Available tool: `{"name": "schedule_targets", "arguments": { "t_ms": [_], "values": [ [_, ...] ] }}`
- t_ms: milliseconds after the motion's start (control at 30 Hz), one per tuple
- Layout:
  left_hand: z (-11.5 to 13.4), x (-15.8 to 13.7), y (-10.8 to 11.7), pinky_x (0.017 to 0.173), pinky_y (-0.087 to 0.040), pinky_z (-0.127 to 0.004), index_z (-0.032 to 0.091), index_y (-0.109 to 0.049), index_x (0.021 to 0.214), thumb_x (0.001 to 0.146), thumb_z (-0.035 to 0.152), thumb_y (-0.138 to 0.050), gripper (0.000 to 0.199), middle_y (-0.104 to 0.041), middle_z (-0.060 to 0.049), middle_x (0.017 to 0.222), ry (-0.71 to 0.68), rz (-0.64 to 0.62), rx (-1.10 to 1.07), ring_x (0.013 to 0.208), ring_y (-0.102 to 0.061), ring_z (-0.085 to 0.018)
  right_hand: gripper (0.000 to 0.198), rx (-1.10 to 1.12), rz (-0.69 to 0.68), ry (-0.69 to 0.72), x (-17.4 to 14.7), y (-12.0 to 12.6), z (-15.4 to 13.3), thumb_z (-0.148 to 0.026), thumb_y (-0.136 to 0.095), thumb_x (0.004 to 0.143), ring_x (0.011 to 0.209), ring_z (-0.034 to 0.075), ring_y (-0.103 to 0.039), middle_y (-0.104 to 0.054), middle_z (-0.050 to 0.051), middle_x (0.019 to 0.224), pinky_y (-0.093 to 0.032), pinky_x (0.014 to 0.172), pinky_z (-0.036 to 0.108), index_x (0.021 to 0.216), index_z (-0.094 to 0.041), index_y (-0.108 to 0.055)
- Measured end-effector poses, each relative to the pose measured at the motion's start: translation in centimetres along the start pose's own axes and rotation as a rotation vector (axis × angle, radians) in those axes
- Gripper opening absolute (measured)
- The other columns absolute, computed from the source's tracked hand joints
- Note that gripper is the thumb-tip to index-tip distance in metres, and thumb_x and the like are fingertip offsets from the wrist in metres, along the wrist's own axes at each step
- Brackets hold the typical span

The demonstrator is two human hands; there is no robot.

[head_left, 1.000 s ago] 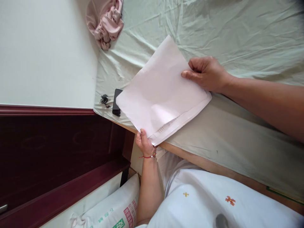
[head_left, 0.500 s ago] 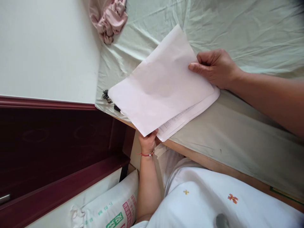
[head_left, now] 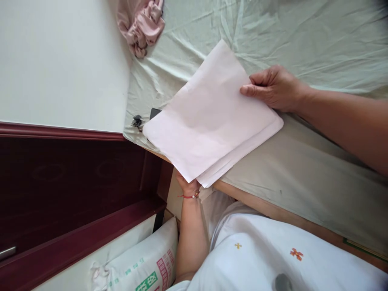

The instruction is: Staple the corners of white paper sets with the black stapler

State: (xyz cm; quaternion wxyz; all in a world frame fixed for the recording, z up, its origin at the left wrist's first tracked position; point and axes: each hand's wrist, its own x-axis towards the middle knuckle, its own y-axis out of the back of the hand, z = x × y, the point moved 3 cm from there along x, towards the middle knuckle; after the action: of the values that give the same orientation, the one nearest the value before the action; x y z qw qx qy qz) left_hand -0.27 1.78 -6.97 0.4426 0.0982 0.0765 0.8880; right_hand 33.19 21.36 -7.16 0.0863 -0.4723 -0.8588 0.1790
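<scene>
Green-sheeted bed (head_left: 303,36), white wall (head_left: 60,60), dark-red cabinet (head_left: 69,190)

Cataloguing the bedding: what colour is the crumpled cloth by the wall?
Dusty pink, satiny crumpled cloth, clearest in the head view.

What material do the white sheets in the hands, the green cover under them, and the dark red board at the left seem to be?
Sheets: thin matte paper; they bend and lie in layers. Cover: woven cloth, probably cotton, matte and creased. Board: likely lacquered wood, with a faint gloss and moulded edges. Left hand and right hand grip the sheets.
</scene>
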Motion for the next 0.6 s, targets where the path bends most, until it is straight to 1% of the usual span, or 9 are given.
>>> {"name": "schedule_targets", "arguments": {
  "t_ms": [100, 167, 200, 300, 400, 533, 600],
  "values": [
    [0.1, -0.1, 0.1, 0.096, -0.066, -0.043, 0.018, -0.083, 0.097, 0.060, 0.062, -0.102, 0.060, -0.085, -0.014, 0.103, -0.006, -0.051, 0.006, 0.107, -0.080, -0.033, 0.058, -0.220, 0.051, 0.086, -0.1, -0.2, -0.8, -0.057, -0.094, 0.081, 0.061, 0.015, -0.038, -0.037, -0.002, 0.060, -0.032, 0.046, 0.031, 0.066, -0.027, -0.047],
    [0.1, 0.0, 0.1, 0.094, -0.066, -0.042, 0.019, -0.083, 0.095, 0.059, 0.061, -0.103, 0.059, -0.084, -0.013, 0.099, 0.011, -0.066, 0.006, 0.101, -0.080, -0.031, 0.065, -0.324, 0.067, 0.113, -0.3, -0.5, -1.3, -0.063, -0.090, 0.083, 0.059, 0.014, -0.030, -0.031, -0.002, 0.059, -0.026, 0.045, 0.032, 0.062, -0.026, -0.041],
    [0.1, 0.0, 0.1, 0.093, -0.066, -0.041, 0.019, -0.083, 0.093, 0.057, 0.060, -0.104, 0.058, -0.084, -0.012, 0.096, 0.016, -0.065, 0.008, 0.098, -0.080, -0.030, 0.067, -0.358, 0.088, 0.113, -0.3, -0.6, -1.5, -0.066, -0.088, 0.084, 0.060, 0.014, -0.028, -0.031, -0.002, 0.059, -0.025, 0.045, 0.032, 0.061, -0.026, -0.040],
    [0.1, 0.1, -0.1, 0.090, -0.066, -0.042, 0.018, -0.081, 0.088, 0.054, 0.056, -0.106, 0.056, -0.084, -0.010, 0.092, 0.003, -0.038, 0.036, 0.093, -0.080, -0.028, 0.069, -0.410, 0.155, 0.089, -0.4, -0.6, -1.6, -0.074, -0.086, 0.082, 0.061, 0.013, -0.029, -0.035, 0.000, 0.062, -0.022, 0.046, 0.033, 0.059, -0.025, -0.043],
    [0.1, 0.2, -0.2, 0.087, -0.067, -0.041, 0.016, -0.081, 0.088, 0.054, 0.052, -0.106, 0.056, -0.084, -0.010, 0.093, 0.003, -0.021, 0.061, 0.089, -0.080, -0.027, 0.073, -0.429, 0.171, 0.116, -0.2, -0.5, -1.4, -0.081, -0.084, 0.079, 0.061, 0.014, -0.028, -0.034, 0.000, 0.063, -0.019, 0.047, 0.033, 0.057, -0.025, -0.042],
    [-0.1, 0.4, 0.3, 0.087, -0.066, -0.039, 0.015, -0.082, 0.090, 0.053, 0.050, -0.107, 0.056, -0.084, -0.009, 0.093, 0.024, -0.032, 0.050, 0.091, -0.080, -0.028, 0.072, -0.442, 0.135, 0.141, -0.1, -0.3, -1.1, -0.078, -0.082, 0.083, 0.062, 0.015, -0.027, -0.032, -0.001, 0.062, -0.025, 0.049, 0.033, 0.059, -0.026, -0.039],
    [-0.2, 0.4, 0.3, 0.087, -0.066, -0.039, 0.015, -0.082, 0.093, 0.054, 0.052, -0.107, 0.059, -0.085, -0.010, 0.096, 0.034, -0.036, 0.033, 0.094, -0.081, -0.030, 0.071, -0.457, 0.128, 0.136, -0.2, -0.3, -1.1, -0.075, -0.082, 0.086, 0.064, 0.015, -0.025, -0.030, -0.002, 0.063, -0.024, 0.051, 0.033, 0.060, -0.026, -0.038]
  ]
}}
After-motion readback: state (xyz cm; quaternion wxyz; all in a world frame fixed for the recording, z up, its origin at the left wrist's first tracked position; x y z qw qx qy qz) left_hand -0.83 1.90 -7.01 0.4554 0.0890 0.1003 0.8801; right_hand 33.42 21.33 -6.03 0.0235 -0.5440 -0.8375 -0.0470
